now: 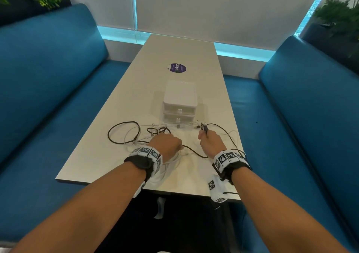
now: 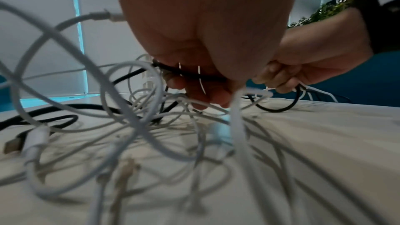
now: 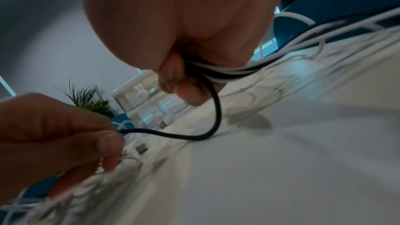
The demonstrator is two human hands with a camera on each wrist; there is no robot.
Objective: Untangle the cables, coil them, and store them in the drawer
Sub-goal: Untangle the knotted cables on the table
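Note:
A tangle of black and white cables [image 1: 136, 134] lies on the white table [image 1: 93, 161] in front of a small white drawer unit [image 1: 179, 105]. My left hand [image 1: 167, 143] is curled over the tangle and pinches a black cable [image 2: 194, 74] among thin white ones. My right hand [image 1: 208, 141] grips a bundle of black and white cables [image 3: 218, 73], with plug ends [image 1: 203, 126] sticking up above the fist. A black cable [image 1: 194, 152] sags between the two hands. Both drawers look closed.
Blue bench seats [image 1: 48, 101] flank the table on both sides. A purple round sticker [image 1: 177, 68] sits farther up the table. White cable loops [image 1: 167, 167] trail under my left wrist toward the near table edge. Potted plants [image 1: 342, 19] stand behind the benches.

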